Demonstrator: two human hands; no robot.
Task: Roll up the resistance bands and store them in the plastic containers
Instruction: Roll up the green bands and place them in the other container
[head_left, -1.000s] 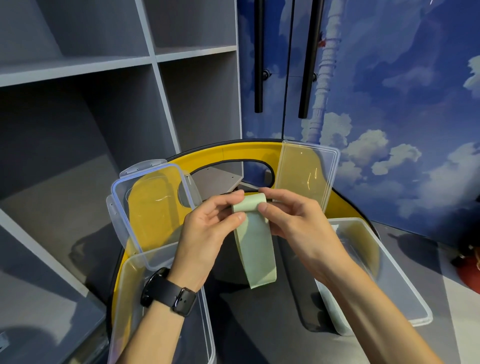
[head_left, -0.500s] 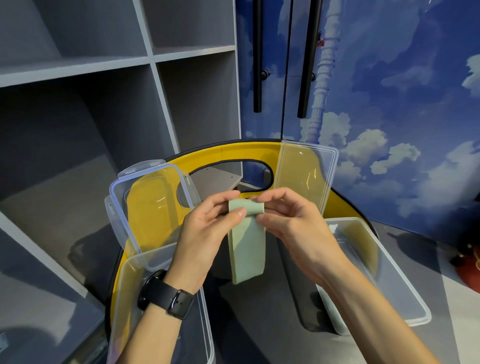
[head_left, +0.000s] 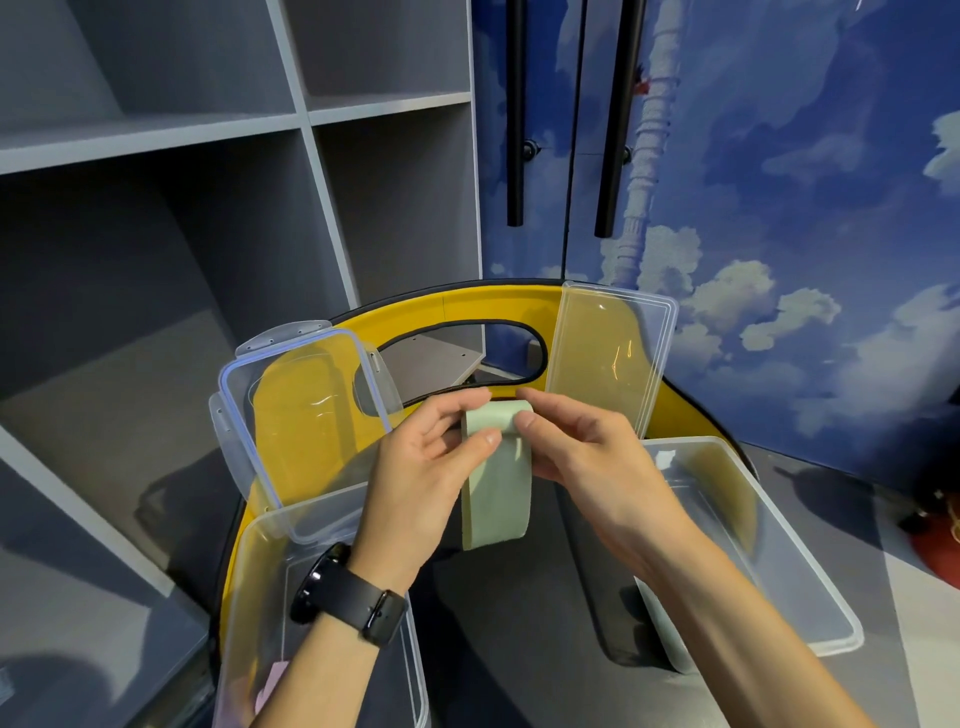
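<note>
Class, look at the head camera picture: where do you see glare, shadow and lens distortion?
Head view: glare streaks on the left lid and right lid; dark shadow beneath the hanging green band; wide-angle bending curves the shelf edges.

The pale green resistance band is looking like matt, smooth rubber. The two containers and their lids are showing as clear glossy plastic catching highlights. The watch strap is appearing to be black matt silicone, though it is hard to tell.
</note>
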